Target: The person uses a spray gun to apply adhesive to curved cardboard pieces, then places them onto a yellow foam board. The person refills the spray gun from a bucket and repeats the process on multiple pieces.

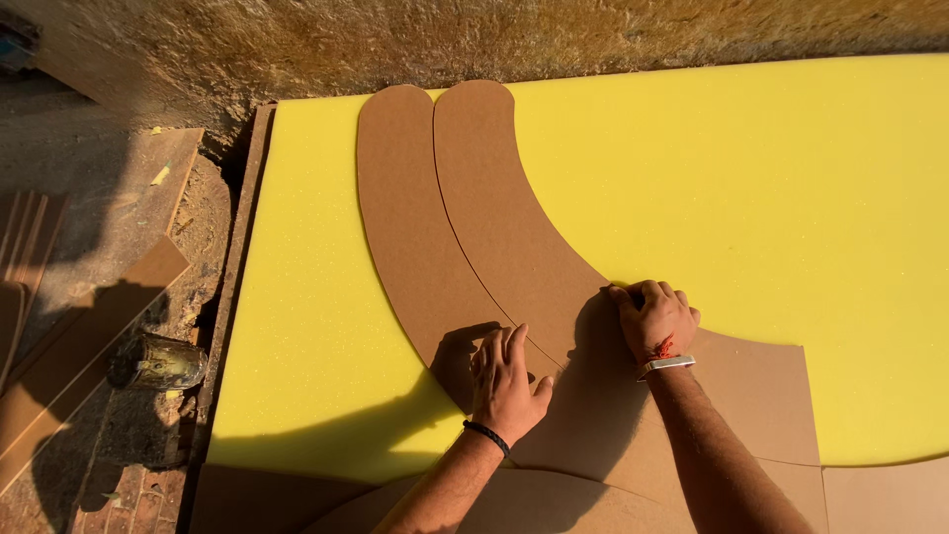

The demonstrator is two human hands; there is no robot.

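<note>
Two curved brown cardboard templates lie side by side on a yellow foam sheet point(751, 188): the left template point(405, 218) and the right template point(504, 227). My left hand point(506, 381) lies flat with fingers together, pressing down where the two templates meet. My right hand point(652, 318) is curled at the upper edge of the right template, fingertips pinched against the foam; whether it holds a marker or blade is hidden. A metal bracelet and red thread are on my right wrist, a dark band on my left.
A rough wall point(494, 40) runs along the far edge of the foam. To the left lie brown boards point(89, 316) on a dusty floor, with a small glass jar point(163, 364) beside the wooden frame edge point(237, 257). More cardboard pieces point(880, 494) lie at the near right.
</note>
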